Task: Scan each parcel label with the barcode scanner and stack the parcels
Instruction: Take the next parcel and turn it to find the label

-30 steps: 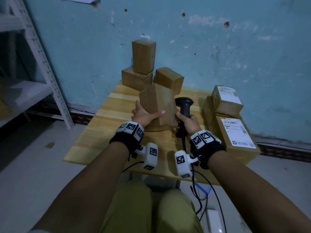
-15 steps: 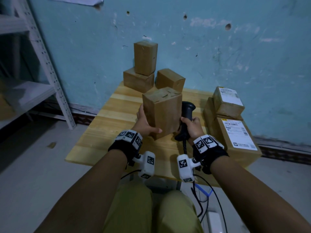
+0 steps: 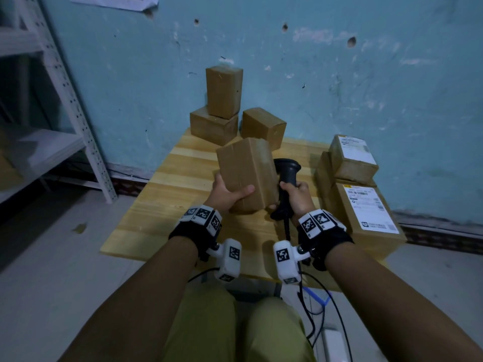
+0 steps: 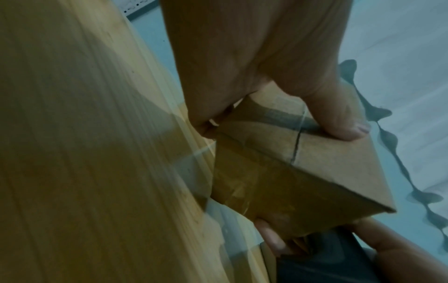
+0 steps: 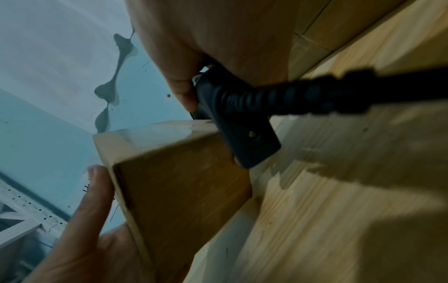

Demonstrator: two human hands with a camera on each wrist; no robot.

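Note:
A brown cardboard parcel (image 3: 247, 173) is held upright above the middle of the wooden table (image 3: 167, 194). My left hand (image 3: 227, 193) grips its lower left side, thumb across the near face; the left wrist view shows the same parcel (image 4: 298, 172) with the thumb on top. My right hand (image 3: 296, 197) grips the handle of the black barcode scanner (image 3: 286, 178), just right of the parcel, its head pointing away. In the right wrist view the scanner's butt (image 5: 237, 122) touches the parcel (image 5: 177, 191). No label shows on the held parcel.
Three plain brown parcels (image 3: 222, 111) stand stacked at the table's far edge against the blue wall. Two labelled parcels (image 3: 363, 205) are stacked at the right. A white metal shelf (image 3: 65, 95) stands left. The scanner cable (image 3: 313, 304) hangs off the table's near edge.
The parcel was turned and lifted off the table by the left hand, then tilted. The right hand with the scanner stayed close beside it.

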